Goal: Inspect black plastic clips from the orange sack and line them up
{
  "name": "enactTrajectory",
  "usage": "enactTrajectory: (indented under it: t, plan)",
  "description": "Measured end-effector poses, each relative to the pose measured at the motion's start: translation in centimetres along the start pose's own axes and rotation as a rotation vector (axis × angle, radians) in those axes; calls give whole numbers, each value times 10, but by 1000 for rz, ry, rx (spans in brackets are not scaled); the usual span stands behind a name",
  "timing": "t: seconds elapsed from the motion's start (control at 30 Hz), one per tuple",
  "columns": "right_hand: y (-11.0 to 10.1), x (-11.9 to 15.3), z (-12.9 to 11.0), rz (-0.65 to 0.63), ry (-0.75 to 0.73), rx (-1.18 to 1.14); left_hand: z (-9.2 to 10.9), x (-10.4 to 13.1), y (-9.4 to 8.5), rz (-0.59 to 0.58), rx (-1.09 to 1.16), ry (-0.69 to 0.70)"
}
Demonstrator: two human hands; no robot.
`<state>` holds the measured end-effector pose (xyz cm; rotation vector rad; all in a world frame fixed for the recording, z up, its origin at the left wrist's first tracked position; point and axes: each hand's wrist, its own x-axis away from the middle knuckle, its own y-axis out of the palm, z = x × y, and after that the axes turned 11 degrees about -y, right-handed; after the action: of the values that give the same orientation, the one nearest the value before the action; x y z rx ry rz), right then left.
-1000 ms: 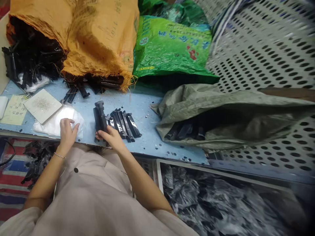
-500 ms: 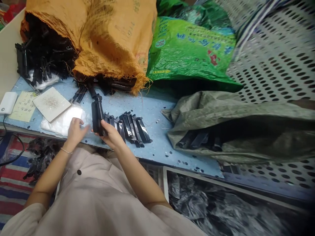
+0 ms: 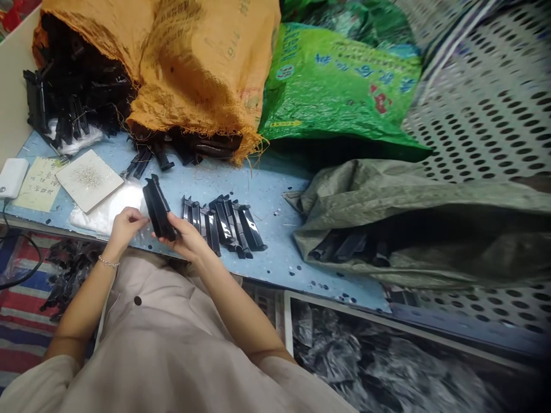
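Note:
My right hand [image 3: 186, 238] is wrapped round the lower end of a long black plastic part [image 3: 158, 206], which tilts up and away over the table's front edge. Just left of it, my left hand [image 3: 127, 229] has its thumb and fingers pinched together. Whatever lies in that pinch is too small to make out. Beside the left hand is a clear plastic bag of white material [image 3: 97, 221], partly under a pale square tile [image 3: 89, 180] strewn with tiny grains. A row of similar black parts [image 3: 224, 226] lies right of the held one.
Black parts spill from an orange woven sack [image 3: 202, 69] at the back. A green sack [image 3: 340, 86] stands beside it. On the right, a grey-green sack [image 3: 365, 178] gapes, with black parts inside. A yellow note [image 3: 38, 186] and a white device [image 3: 12, 178] lie far left.
My right hand has brought the black part left and down, away from the sack's mouth. My left hand's fingers have closed from a looser pose into a pinch.

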<state>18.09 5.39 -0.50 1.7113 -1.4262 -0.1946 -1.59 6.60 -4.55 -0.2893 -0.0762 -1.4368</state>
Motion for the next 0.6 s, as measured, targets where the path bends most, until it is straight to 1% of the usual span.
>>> enactTrajectory:
  t: [0.07,0.1,0.17,0.23,0.3,0.37,0.4,0.43,0.5,0.53,0.57,0.6]
  plan:
    - [-2,-1,-2,36,-23,-6,2,6,-4,60,60,39]
    - [-3,-1,-4,46,-27,-6,4,9,-6,94,35,92]
    - [-7,0,-6,53,-28,4,9,16,-11,129,-152,246]
    - [-9,3,-8,69,-47,26,14,21,-13,96,-415,372]
    - [-10,11,-9,105,-120,56,18,22,-13,56,-580,416]
    - [-9,26,-9,99,-175,52,20,22,-12,46,-630,408]
    - [-9,36,-10,54,-148,24,21,22,-11,41,-631,392]
    - [-8,47,-9,-20,-73,-18,21,22,-11,30,-623,373]
    - [-6,65,-7,-195,169,-126,21,22,-9,-1,-593,355]
    - [-6,70,-4,-256,281,-177,20,23,-9,-8,-585,360]
    - [-5,73,-1,-285,356,-218,19,26,-8,-9,-588,377]
    - [-5,72,2,-285,386,-245,19,29,-8,-7,-605,404]
